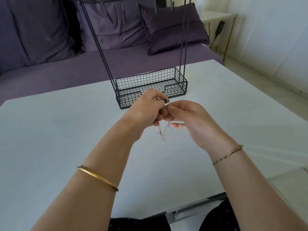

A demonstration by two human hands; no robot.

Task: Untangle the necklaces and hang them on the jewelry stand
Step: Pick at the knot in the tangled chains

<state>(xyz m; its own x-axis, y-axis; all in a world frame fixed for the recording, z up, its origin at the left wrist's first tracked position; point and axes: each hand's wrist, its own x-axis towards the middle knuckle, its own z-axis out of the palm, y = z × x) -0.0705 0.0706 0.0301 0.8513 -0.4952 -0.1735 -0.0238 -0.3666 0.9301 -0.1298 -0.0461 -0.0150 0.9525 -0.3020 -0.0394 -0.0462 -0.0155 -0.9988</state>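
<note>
A tangle of thin pale necklaces [162, 132] hangs in the air between my two hands, above the white table [66, 130]. My left hand [146, 110] grips the upper part of the bunch, where a small dark pendant [165, 100] shows by its fingertips. My right hand [188, 119] pinches a chain right beside the left hand's fingers. The black wire jewelry stand [150, 85] stands just behind the hands, its basket base holding nothing. Its tall rods rise out of view, with bare hooks along the top bar [123, 12].
A purple sofa [50, 67] with cushions [173, 30] runs along the far side of the table. A small white side table [220, 17] with a dark cable stands at the back right. The table's near edge lies close to my lap.
</note>
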